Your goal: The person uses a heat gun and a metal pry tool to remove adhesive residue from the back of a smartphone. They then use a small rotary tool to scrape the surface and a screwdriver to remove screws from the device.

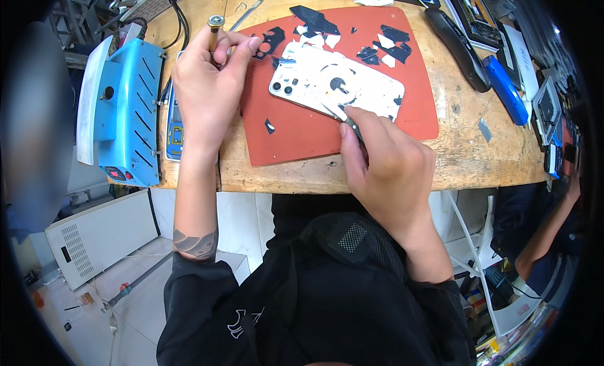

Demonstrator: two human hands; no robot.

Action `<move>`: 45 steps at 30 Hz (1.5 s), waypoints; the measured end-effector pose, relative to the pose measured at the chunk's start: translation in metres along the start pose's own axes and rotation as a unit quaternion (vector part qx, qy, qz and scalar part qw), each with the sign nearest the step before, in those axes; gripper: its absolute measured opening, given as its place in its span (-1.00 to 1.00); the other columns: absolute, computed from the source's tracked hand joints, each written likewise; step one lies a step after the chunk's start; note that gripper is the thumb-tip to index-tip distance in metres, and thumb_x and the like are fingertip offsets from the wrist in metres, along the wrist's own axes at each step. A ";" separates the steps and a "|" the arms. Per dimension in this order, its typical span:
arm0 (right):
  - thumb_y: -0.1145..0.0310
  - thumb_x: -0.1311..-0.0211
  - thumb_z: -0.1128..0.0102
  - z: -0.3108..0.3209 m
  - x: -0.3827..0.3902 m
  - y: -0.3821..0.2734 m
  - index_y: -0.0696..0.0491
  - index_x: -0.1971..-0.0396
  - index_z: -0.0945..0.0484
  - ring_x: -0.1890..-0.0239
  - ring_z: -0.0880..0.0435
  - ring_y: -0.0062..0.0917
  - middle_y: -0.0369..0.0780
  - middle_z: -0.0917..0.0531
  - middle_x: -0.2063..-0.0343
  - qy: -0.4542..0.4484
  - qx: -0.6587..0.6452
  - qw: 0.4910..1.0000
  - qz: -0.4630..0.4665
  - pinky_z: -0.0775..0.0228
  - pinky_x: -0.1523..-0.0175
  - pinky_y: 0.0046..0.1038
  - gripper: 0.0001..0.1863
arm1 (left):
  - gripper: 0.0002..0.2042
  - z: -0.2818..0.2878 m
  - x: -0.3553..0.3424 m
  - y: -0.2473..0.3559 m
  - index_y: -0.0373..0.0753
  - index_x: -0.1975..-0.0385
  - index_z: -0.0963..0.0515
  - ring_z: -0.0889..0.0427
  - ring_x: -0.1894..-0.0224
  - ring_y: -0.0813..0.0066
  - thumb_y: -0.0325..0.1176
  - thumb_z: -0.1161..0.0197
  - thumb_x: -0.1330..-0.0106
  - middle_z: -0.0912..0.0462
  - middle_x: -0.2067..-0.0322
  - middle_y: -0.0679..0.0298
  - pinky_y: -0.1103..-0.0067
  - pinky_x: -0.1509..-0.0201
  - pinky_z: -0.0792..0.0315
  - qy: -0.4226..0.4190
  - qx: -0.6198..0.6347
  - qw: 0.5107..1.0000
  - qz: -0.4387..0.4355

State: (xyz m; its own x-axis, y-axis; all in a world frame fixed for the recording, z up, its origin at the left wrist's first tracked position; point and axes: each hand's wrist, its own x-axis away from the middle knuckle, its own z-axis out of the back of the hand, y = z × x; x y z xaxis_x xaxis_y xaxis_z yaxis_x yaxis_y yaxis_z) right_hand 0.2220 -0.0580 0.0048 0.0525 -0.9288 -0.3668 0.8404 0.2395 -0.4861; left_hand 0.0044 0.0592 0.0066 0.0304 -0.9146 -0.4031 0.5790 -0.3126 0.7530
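My left hand (211, 83) holds an upright brass-coloured tool (214, 33) with a round metal top, at the left edge of an orange-red mat (283, 133). A white phone (377, 95) lies back up on the mat, with dark camera rings at its left end, a dark circle mid-back and cracked dark patches. My right hand (384, 158) is closed on a thin metal blade tool (333, 109), its tip on the phone's lower edge. Broken black shards (308, 20) and white pieces lie above and beside the phone.
A blue machine (135, 108) stands left, beside a blue tray (176, 139) and black cables. A black handled tool (456, 48), a blue tool (503, 89) and stacked devices line the wooden bench's (478, 152) right. Another person's arm (547, 234) shows at far right.
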 end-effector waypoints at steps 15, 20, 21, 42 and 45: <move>0.37 -0.34 -0.43 0.004 0.001 0.009 0.07 0.08 -0.76 0.46 -0.77 -0.24 -0.16 -0.79 0.38 -0.015 -0.033 0.999 0.014 -0.58 0.34 -0.30 -0.79 | -0.63 0.035 -0.035 -0.012 -0.24 0.51 -0.46 -0.61 0.57 0.28 -0.26 -0.57 -0.33 -0.63 0.59 0.30 0.40 0.43 -0.48 0.201 -0.309 0.925 -0.093; 0.30 -0.39 -0.36 -0.001 0.001 0.011 0.04 0.07 -0.72 0.49 -0.77 -0.29 -0.21 -0.72 0.47 0.006 -0.030 0.999 0.034 -0.60 0.39 -0.30 -0.79 | -0.69 0.073 -0.060 0.006 -0.21 0.51 -0.54 -0.60 0.56 0.42 -0.29 -0.58 -0.31 -0.67 0.57 0.36 0.47 0.38 -0.51 0.290 -0.286 0.904 -0.134; 0.30 -0.39 -0.36 -0.002 0.002 0.012 0.05 0.06 -0.72 0.49 -0.77 -0.29 -0.21 -0.72 0.47 0.007 -0.032 0.999 0.034 -0.60 0.39 -0.30 -0.79 | -0.70 0.081 -0.064 0.011 -0.24 0.51 -0.55 -0.59 0.54 0.54 -0.30 -0.57 -0.33 -0.69 0.56 0.41 0.54 0.34 -0.51 0.309 -0.308 0.889 -0.138; 0.35 -0.33 -0.43 -0.002 0.008 0.049 0.11 0.02 -0.67 0.32 -0.83 -0.19 -0.09 -0.80 0.25 0.090 -0.161 0.982 -0.048 -0.64 0.26 -0.25 -0.72 | -0.82 0.008 0.012 0.003 -0.38 0.15 -0.61 -0.67 0.12 0.59 -0.54 -0.49 -0.37 -0.72 0.20 0.25 0.59 0.01 -0.56 -0.107 0.050 0.983 0.139; 0.29 -0.37 -0.37 -0.003 0.011 0.051 0.15 0.02 -0.59 0.34 -0.79 -0.20 -0.09 -0.72 0.37 0.064 -0.167 0.983 -0.036 -0.61 0.28 -0.23 -0.68 | -0.80 0.008 0.019 -0.001 -0.34 0.19 -0.53 -0.44 0.21 0.65 -0.63 -0.45 -0.34 -0.50 0.29 0.39 0.69 0.03 -0.37 -0.174 -0.009 0.978 0.119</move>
State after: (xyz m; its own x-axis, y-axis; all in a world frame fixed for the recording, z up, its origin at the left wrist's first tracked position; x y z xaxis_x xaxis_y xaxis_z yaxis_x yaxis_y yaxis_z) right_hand 0.2634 -0.0554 -0.0265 -0.0870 -0.9092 -0.4072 0.6148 0.2726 -0.7401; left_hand -0.0022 0.0395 0.0027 -0.1117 -0.9936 -0.0146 0.6029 -0.0794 0.7939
